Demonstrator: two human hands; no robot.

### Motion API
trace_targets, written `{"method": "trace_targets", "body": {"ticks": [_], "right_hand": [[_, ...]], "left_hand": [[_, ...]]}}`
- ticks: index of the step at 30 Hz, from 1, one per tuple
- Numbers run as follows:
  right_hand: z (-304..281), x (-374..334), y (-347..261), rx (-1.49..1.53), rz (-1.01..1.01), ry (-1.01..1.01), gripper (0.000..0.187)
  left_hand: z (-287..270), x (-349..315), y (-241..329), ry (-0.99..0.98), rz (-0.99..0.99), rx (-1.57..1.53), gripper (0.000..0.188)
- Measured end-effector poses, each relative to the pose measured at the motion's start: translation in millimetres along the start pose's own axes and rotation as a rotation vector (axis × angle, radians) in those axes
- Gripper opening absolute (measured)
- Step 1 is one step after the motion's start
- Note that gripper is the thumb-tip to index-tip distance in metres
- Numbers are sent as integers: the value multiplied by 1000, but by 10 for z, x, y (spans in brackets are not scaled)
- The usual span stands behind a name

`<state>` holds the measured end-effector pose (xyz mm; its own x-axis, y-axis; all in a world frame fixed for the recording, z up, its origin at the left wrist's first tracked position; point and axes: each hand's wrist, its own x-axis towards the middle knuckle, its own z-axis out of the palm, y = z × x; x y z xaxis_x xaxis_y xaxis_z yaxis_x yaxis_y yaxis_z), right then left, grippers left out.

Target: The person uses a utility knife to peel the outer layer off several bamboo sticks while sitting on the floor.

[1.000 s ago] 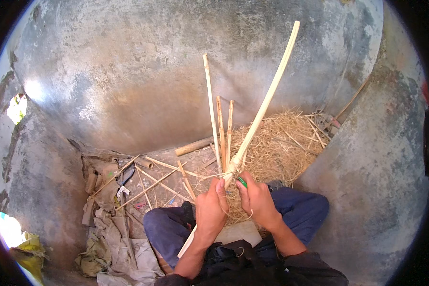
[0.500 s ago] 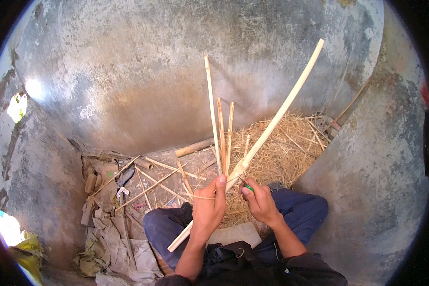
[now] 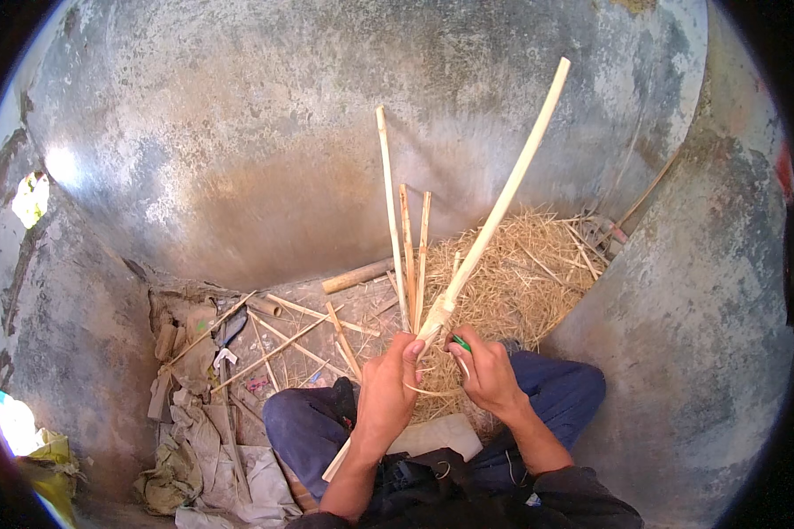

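Observation:
A long pale stick (image 3: 510, 196), bamboo by its look, slants up and to the right from my left hand (image 3: 386, 383), whose fingers are closed round it. Its lower end shows beside my left forearm. Just above the grip, a binding of thin strip (image 3: 438, 315) wraps the stick. My right hand (image 3: 488, 375) is closed on a small green-handled tool (image 3: 460, 343), close to the stick below the binding; the tool's tip cannot be made out. A loose thin strip (image 3: 428, 391) curves between my two hands.
Several upright sticks (image 3: 388, 194) lean before the curved grey wall (image 3: 265, 132). Straw (image 3: 534, 273) heaps at the right. Cut sticks (image 3: 282, 353), dark-handled pliers (image 3: 231, 330) and crumpled sacking (image 3: 238, 467) lie left. A bamboo length (image 3: 358, 276) rests by the wall.
The stick's upper end has swung left and stands a little steeper. The loose strip, earlier out to the left across my left hand, now curves between both hands.

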<state>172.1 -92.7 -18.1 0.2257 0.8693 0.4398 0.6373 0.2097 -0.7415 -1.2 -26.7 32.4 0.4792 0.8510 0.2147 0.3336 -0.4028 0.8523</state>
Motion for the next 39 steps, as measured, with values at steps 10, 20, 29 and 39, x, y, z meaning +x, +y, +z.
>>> {"method": "trace_targets", "body": {"ticks": [10, 20, 29, 39], "right_hand": [[-46, -3, -106, -170, 21, -15, 18], [18, -24, -200, -246, 49, -31, 19], [190, -3, -102, -192, 94, -17, 21], [-63, -32, 23, 619, 119, -74, 33]], "left_hand": [[47, -38, -34, 61, 62, -49, 32], [38, -122, -96, 50, -28, -61, 44], [12, -73, -176, -30, -35, -130, 46], [-156, 0, -323, -80, -93, -351, 31]]}}
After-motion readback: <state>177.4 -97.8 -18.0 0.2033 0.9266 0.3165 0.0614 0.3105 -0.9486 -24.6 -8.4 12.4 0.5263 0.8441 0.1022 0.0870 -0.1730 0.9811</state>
